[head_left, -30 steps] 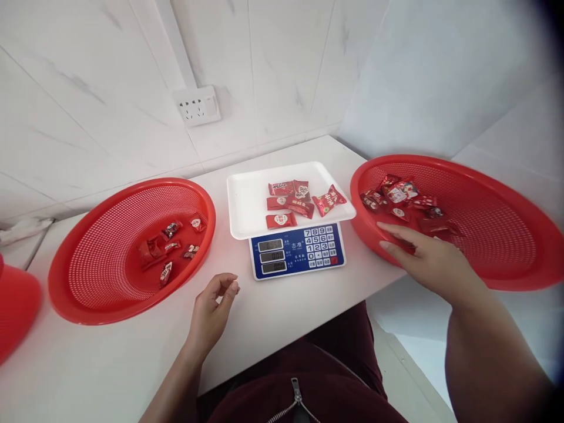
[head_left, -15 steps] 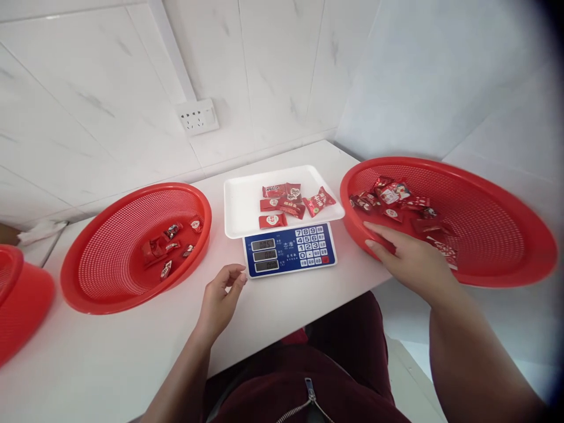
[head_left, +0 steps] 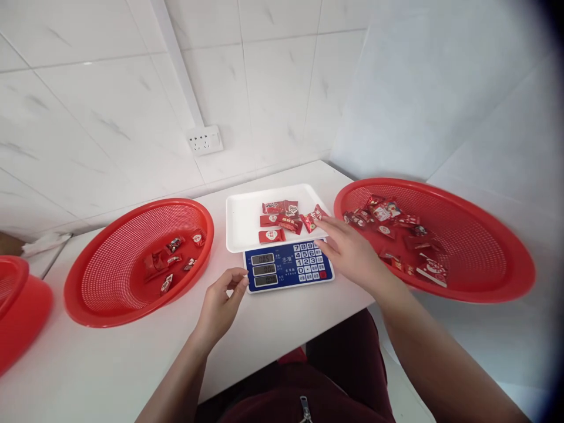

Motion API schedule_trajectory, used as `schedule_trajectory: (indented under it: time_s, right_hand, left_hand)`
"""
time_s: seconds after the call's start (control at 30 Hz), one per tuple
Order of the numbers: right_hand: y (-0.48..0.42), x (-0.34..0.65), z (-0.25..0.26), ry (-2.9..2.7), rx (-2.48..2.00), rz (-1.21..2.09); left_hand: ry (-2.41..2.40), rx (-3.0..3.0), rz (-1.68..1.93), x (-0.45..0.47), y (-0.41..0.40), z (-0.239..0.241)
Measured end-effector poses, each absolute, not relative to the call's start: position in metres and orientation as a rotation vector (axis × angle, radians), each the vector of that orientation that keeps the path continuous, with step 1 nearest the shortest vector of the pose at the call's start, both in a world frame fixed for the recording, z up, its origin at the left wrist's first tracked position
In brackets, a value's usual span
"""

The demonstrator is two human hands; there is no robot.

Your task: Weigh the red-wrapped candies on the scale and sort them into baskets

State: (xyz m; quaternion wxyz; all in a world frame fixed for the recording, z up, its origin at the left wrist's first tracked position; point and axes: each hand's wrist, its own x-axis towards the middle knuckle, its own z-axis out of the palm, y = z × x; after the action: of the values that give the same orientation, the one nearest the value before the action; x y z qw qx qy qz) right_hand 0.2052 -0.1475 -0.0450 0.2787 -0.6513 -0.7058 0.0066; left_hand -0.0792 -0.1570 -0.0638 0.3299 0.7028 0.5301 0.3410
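A white tray (head_left: 244, 220) sits on top of a blue digital scale (head_left: 288, 270), with several red wrapped candies (head_left: 277, 222) lying on it. Over the tray's right edge, my right hand (head_left: 350, 249) stretches its fingers toward a red candy packet (head_left: 314, 218). Its thumb is apart from the fingers, and whether the fingertips touch the packet I cannot tell. My left hand (head_left: 222, 302) rests by the scale's left front corner, fingers loosely bent, thumb and forefinger apart with nothing between them. The scale's digits are faint.
At the right, a large red basket (head_left: 493, 252) holds several wrapped candies. A second red basket (head_left: 106, 252) on the left has a few more. Part of another red container (head_left: 30, 317) shows at the far left. A socket (head_left: 205, 141) is on the tiled wall behind the white table (head_left: 259, 329).
My right hand has moved left from the right basket's rim to the tray's right edge. My left hand stays beside the scale. The whole view has shifted slightly.
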Motion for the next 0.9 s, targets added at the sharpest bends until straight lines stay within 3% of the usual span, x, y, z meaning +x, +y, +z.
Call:
schedule_trajectory:
  time_s: [0.13,0.3,0.63,0.9]
  right_hand:
    - [-0.104,0.194,-0.047,-1.919,-1.866,0.047]
    - [-0.084,0.176,-0.050,-2.064,-1.680,0.273]
    - [-0.105,0.171,-0.063,-2.139,-1.570,0.132]
    - [-0.109,0.184,-0.068,-2.081,-1.609,0.009]
  left_hand:
    - [1.367,1.968,0.935,-0.077,-0.150,-0.053]
    - [1.354,2.106,0.934,-0.078,-0.148,-0.048]
    - [1.490,2.455,0.884,-0.112,-0.134,-0.045]
    - [1.891,2.264,0.892,-0.192,-0.115,-0.045]
